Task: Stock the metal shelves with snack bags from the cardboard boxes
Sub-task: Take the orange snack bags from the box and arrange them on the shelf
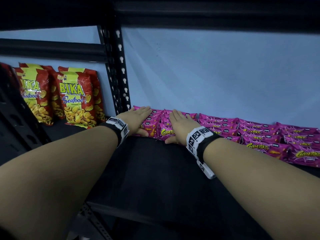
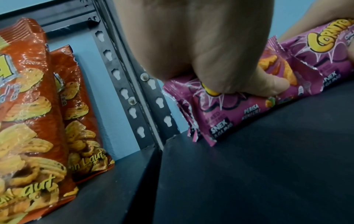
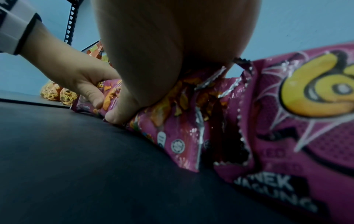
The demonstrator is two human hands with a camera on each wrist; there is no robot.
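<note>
Head view: nearest the person, bare black metal shelf (image 1: 155,170) stretches in front of both wrists, and just beyond it the left hand (image 1: 138,118) and right hand (image 1: 178,126) lie flat, fingers straight, on the tops of two stacks of pink Corntoz mini bags (image 1: 155,126), thumbs hooked over the front edges. Neither hand encloses a bag; they seem to press and square the stacks against the blue wall. So the step in hand looks like tidying freshly placed packets at the left end of the row. To the right of the right hand, more Corntoz rows (image 1: 259,135) run along the shelf; left of the left hand, past the black slotted upright (image 1: 119,75), stand red Bika Seafood bags (image 1: 76,96) in the neighbouring bay. Next, judging by the bare shelf in front, more bags must come from the cardboard boxes, which no view shows. The left wrist view alone shows the thumb (image 2: 268,86) bearing on the front bag's face; the right wrist view reveals a dark gap between neighbouring stacks that wants closing.
</note>
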